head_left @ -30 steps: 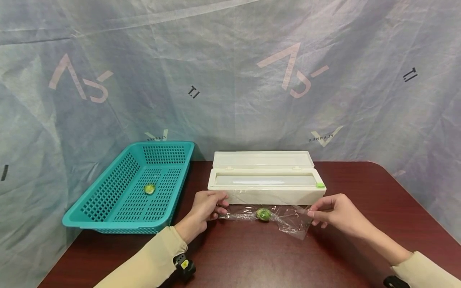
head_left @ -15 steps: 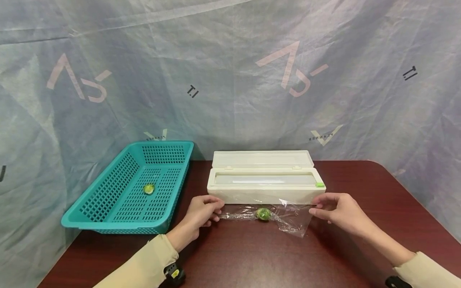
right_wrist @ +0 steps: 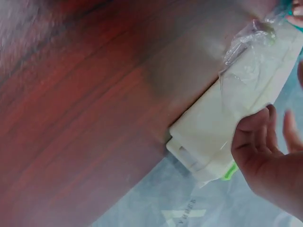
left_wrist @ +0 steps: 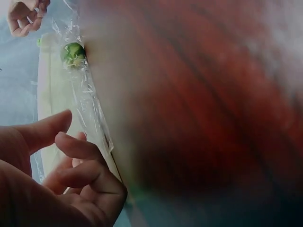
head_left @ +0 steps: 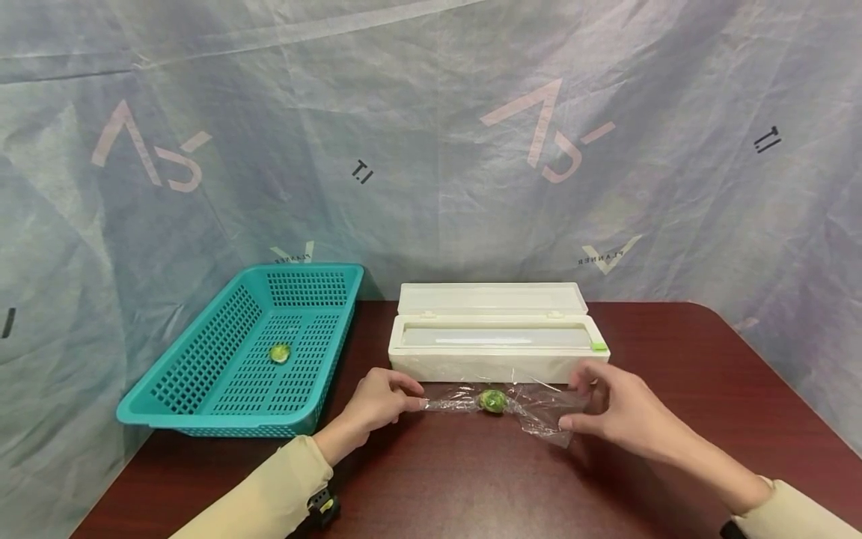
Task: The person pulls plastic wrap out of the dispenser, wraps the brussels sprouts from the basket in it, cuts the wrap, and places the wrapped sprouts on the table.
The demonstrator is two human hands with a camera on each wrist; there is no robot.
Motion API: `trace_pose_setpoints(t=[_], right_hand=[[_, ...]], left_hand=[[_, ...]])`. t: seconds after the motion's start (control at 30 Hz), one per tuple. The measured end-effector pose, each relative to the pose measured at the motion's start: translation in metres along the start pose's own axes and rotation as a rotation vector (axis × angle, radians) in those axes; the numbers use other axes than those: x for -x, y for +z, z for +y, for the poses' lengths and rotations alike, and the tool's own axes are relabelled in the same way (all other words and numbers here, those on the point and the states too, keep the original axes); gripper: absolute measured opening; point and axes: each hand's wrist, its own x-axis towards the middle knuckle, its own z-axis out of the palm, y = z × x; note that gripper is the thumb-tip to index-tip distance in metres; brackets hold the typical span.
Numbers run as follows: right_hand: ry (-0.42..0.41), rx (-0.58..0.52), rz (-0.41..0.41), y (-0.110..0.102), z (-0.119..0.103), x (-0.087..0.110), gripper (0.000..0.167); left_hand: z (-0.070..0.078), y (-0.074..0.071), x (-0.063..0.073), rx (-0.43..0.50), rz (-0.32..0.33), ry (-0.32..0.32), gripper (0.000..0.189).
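A small green Brussels sprout (head_left: 494, 401) lies on the table in clear plastic wrap (head_left: 542, 412); the wrap is twisted into narrow strips on its left and spreads wider on its right. My left hand (head_left: 377, 404) is at the left end of the wrap, its fingertips right by the strip. In the left wrist view its thumb and fingers (left_wrist: 78, 146) stand apart with a gap between them. My right hand (head_left: 626, 408) is over the loose right end, thumb and fingers spread apart around the film. The sprout also shows in the left wrist view.
Behind the wrap stands a white cling-film dispenser (head_left: 498, 367) with its lid up, a roll inside and a green slider (head_left: 598, 346) at right. A teal basket (head_left: 337, 374) at left holds another sprout (head_left: 279, 353). A grey curtain (head_left: 431, 187) hangs behind the table.
My left hand has drawn back slightly from the dispenser's front and dropped toward the strip's end. My right hand has loosened its pinch on the film, spreading its thumb and fingers. The sprout stays put.
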Motion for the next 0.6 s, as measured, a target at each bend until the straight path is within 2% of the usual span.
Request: trace_pose_setpoints(t=[0.1, 0.27, 0.43, 0.6], right_hand=[[-0.088, 0.033, -0.118, 0.006, -0.001, 0.002, 0.043], [-0.147, 0.149, -0.263, 0.013, 0.002, 0.000, 0.028], [-0.139, 0.154, -0.275, 0.011, 0.013, -0.006, 0.028], [-0.032, 0.108, -0.254, 0.003, 0.023, -0.009, 0.027]], left_hand=[[-0.001, 0.001, -0.001, -0.056, -0.004, 0.033, 0.012], [-0.002, 0.003, -0.002, -0.165, -0.006, 0.103, 0.008], [-0.002, 0.004, -0.004, -0.293, -0.008, 0.157, 0.013], [-0.001, 0.003, -0.005, -0.391, 0.012, 0.172, 0.016]])
